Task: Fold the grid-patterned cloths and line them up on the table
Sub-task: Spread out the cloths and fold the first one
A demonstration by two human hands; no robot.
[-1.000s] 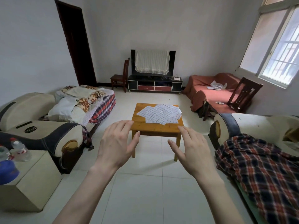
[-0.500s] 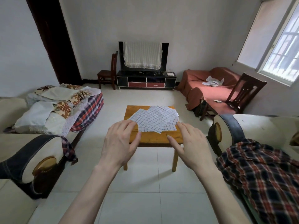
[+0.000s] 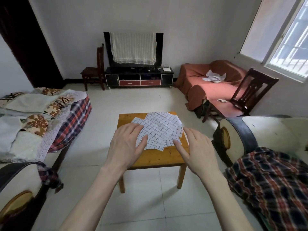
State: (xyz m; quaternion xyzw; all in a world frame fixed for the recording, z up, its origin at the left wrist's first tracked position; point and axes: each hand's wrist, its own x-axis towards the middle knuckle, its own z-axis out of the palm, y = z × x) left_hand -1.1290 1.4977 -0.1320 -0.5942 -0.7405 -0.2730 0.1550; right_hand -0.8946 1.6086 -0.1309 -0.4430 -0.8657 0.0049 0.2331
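A pale tiled floor (image 3: pixel 150 100) filled the room, with a cream sofa (image 3: pixel 266 130) draped in a plaid blanket (image 3: pixel 275 180) on the right and another sofa heaped with patterned bedding (image 3: pixel 41 114) on the left. Against the far wall stood a black TV stand (image 3: pixel 139 77) and a television covered by a lace cloth (image 3: pixel 133 47). In the middle sat a small wooden worktop (image 3: pixel 158 157), and on its far half lay the grid-patterned cloths (image 3: pixel 160 129), unfolded, overlapping in a loose fan. The left hand (image 3: pixel 126 144) was held out open with fingers spread, palm down, in front of the pile's near left edge; whether it touched the cloth could not be told. The right hand (image 3: pixel 196 147) was likewise open and empty, fingers spread, at the pile's near right corner
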